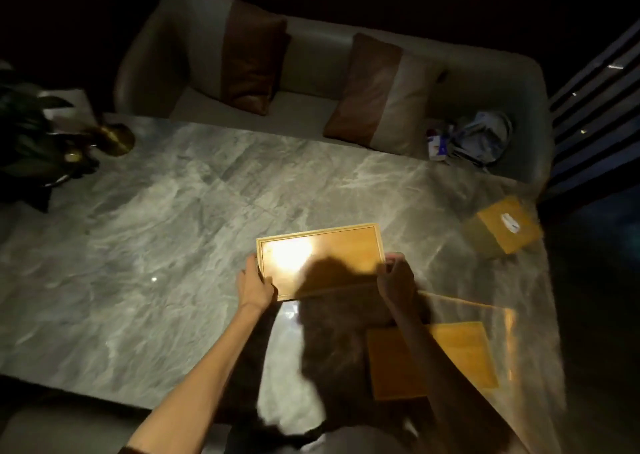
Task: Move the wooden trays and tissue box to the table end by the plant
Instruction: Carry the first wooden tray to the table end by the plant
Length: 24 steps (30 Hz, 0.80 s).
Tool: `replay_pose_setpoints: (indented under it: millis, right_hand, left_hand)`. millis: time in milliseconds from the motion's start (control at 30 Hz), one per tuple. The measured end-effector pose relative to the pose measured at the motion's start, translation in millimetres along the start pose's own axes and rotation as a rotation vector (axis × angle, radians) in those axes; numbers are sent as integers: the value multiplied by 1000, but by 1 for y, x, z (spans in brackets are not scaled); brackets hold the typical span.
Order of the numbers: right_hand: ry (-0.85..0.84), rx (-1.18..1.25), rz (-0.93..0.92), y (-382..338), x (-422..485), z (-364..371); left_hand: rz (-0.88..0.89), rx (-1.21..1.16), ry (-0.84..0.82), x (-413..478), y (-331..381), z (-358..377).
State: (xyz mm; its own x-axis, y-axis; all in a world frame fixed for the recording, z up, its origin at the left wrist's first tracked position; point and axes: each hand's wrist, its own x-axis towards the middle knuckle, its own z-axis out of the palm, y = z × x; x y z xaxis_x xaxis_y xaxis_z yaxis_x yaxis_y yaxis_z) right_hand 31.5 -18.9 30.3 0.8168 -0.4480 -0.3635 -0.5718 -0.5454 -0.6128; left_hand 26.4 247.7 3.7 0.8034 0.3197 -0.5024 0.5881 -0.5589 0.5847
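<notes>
Item: wooden tray, rectangular, shallow rim, pale wood, bright glare on its left half. Held at both short ends: left hand closed on the left end near the near-left corner, fingers wrapped under the rim; right hand closed on the right end at the near-right corner. Both grips are clamped on this tray. Whether the tray is lifted clear of the counter or sits on it cannot be told; a dark shadow falls across its near edge. Long axis: runs from one grip to the other, roughly parallel to the counter's long edge, far-right corner a little raised in the view. Second wooden tray: flat on the counter, nearer the body than the right grip and to its right, partly crossed by the right forearm, untouched. Tissue box: wooden, white tissue showing at the top, to the right of and beyond the right grip, near the counter's right end, well apart from the held tray. Destination: plant, dark leaves, with a brass-coloured base beside it, far to the left of the left grip and beyond it, at the counter's opposite end. Judgement: the carry runs leftward along the tray's own long axis, left grip leading, the marble between appearing bare. Background: sofa beyond the counter.
</notes>
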Motion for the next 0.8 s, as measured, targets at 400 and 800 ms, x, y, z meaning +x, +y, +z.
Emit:
replay_pose_setpoints:
  millis: [400,800]
  right_hand:
    - [-298,31,-323,-199,-105,216]
    - [-499,-260,-513,-295,-174,417]
  left_hand:
    - [-214,-236,299,31,-180,-236]
    - [-500,-345,482,44,-328,-320]
